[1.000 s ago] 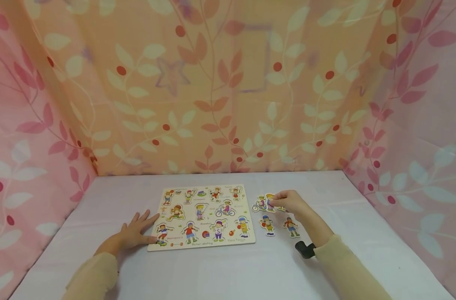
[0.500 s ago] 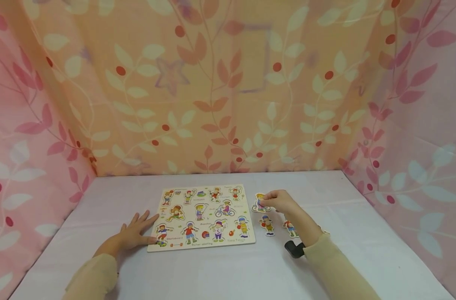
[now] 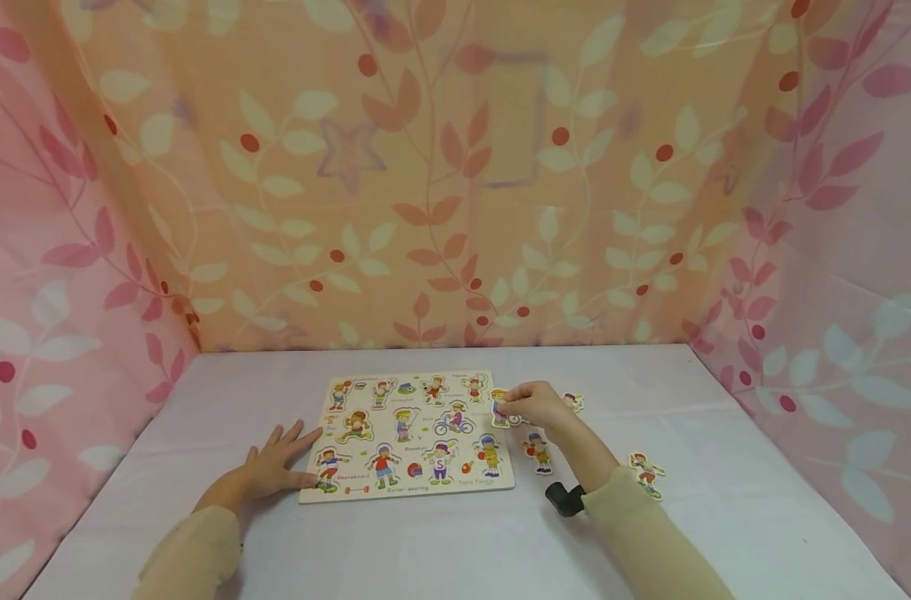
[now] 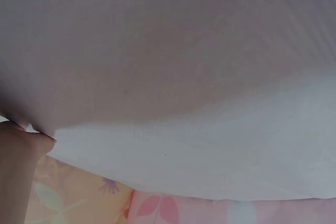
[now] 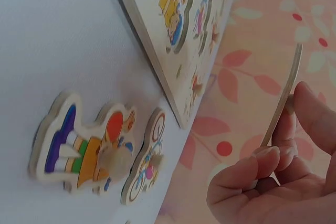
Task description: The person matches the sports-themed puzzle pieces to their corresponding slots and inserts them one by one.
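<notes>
In the head view my right hand pinches a wooden puzzle piece of a figure in a yellow cap, upright beside the right edge of the puzzle board. The right wrist view shows this piece edge-on between thumb and fingers, its picture turned away. My left hand has its fingers spread at the board's left edge, thumb at the lower left corner. The left wrist view catches only part of a hand at its edge. Pictures of children doing sports cover the board.
Right of the board lie a ball-player piece and a cyclist piece, partly behind my right hand. Another piece peeks out beyond that hand. A red-clad figure piece lies by my right sleeve. A black device sits at my right wrist.
My right hand has carried the yellow-cap piece leftward, from over the cyclist piece to the board's right edge. The red-clad piece has come into view beside the sleeve. My left hand stays put.
</notes>
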{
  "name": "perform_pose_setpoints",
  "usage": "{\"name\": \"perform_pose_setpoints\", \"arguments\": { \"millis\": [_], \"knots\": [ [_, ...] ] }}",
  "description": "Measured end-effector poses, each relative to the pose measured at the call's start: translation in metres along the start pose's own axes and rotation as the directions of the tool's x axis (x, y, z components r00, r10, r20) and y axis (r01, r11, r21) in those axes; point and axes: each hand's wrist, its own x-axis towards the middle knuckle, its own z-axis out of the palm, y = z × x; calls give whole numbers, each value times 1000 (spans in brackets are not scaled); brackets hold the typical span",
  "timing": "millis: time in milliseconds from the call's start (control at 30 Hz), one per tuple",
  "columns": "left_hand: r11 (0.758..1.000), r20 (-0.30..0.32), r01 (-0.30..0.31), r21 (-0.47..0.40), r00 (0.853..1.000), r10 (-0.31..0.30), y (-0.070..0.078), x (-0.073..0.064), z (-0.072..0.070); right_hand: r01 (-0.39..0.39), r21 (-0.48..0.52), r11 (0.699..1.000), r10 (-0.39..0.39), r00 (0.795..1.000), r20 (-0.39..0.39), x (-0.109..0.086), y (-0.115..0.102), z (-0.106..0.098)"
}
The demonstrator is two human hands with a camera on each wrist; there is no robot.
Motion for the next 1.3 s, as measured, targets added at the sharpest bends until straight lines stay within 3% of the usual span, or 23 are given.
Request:
{"name": "perform_pose_setpoints", "arguments": {
  "millis": [567,767,1100,1300],
  "knots": [
    [1000,-7,10,-15,1000,-10,-3,1,4,-4,22,1000,4,999,32,9,-13,39],
    [1000,1,14,-7,1000,-14,-1,0,0,0,101,995,-6,998,60,12,-16,52],
    [1000,2,24,-6,1000,-24,4,-1,-2,12,41,999,-15,997,71,17,-22,72],
    [1000,-5,26,-3,1000,-26,4,-2,-1,6,97,995,-14,996,87,19,-23,83]
  ]
}}
